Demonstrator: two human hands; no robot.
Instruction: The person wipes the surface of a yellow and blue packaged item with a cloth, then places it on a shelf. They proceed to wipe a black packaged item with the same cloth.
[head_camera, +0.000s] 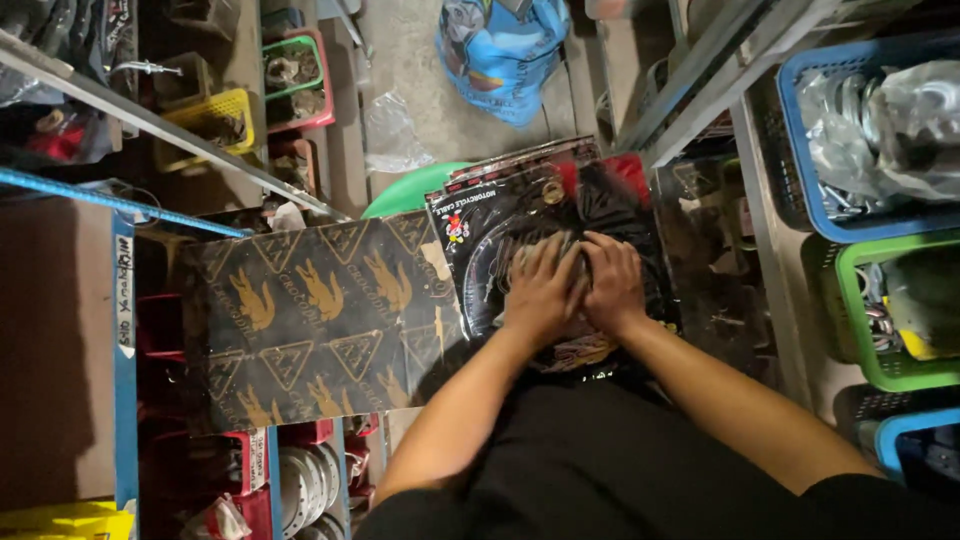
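- Both hands press flat, fingers spread, on a stack of black plastic cable packets (520, 215): left hand (540, 285) beside right hand (612, 280), touching, neither gripping.
- The packets lie on the lap, beside a black patterned board (310, 320).
- Slippery bags likely slide; even palm pressure would keep them squared.
- A blue basket (790, 130) holds bagged metal parts; a green basket (850, 310) holds smaller hardware.
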